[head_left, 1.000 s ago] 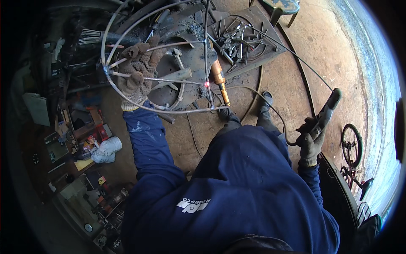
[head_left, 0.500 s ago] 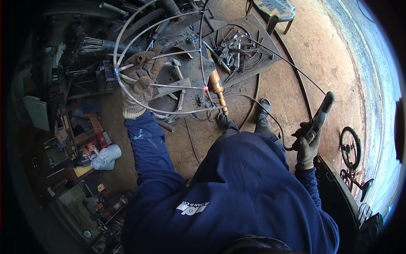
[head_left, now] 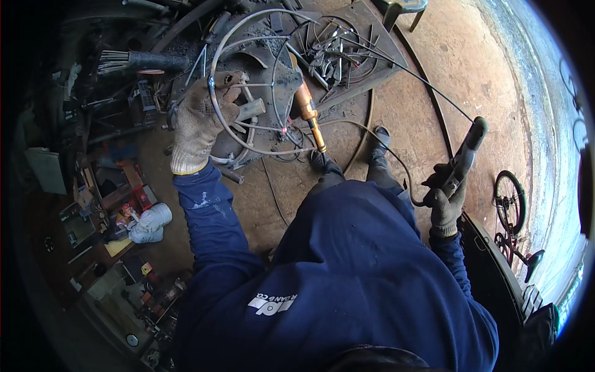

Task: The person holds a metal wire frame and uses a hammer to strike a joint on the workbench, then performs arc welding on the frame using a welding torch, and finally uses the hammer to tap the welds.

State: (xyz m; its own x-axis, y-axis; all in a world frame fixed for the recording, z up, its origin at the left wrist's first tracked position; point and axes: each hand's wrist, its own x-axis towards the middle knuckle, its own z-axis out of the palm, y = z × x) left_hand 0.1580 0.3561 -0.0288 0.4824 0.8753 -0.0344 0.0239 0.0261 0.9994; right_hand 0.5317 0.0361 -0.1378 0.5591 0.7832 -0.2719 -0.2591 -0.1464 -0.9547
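My gloved left hand (head_left: 199,121) is closed at the left side of a round frame of thin metal rods (head_left: 218,46). The ring passes in front of the glove, and the fingertips curl over one of its cross rods. A small spot glows red on the frame's near side. My right hand (head_left: 447,201), also gloved, grips an electrode holder (head_left: 466,155) out to the right. A long thin welding electrode (head_left: 427,80) reaches from it toward the work table (head_left: 365,77). Below the frame lies a short pipe piece (head_left: 251,110).
Pliers and other hand tools (head_left: 331,56) lie heaped on the table, with an orange power tool (head_left: 308,108) at its near edge. A cable (head_left: 396,161) runs to my right hand. A stool (head_left: 403,7) stands far off, a bicycle (head_left: 510,201) at right. Clutter and a white bag (head_left: 150,223) fill the left.
The rod frame has moved right and appears smaller, closer to the table. My left hand has shifted slightly left and down in the picture. The electrode holder has risen slightly.
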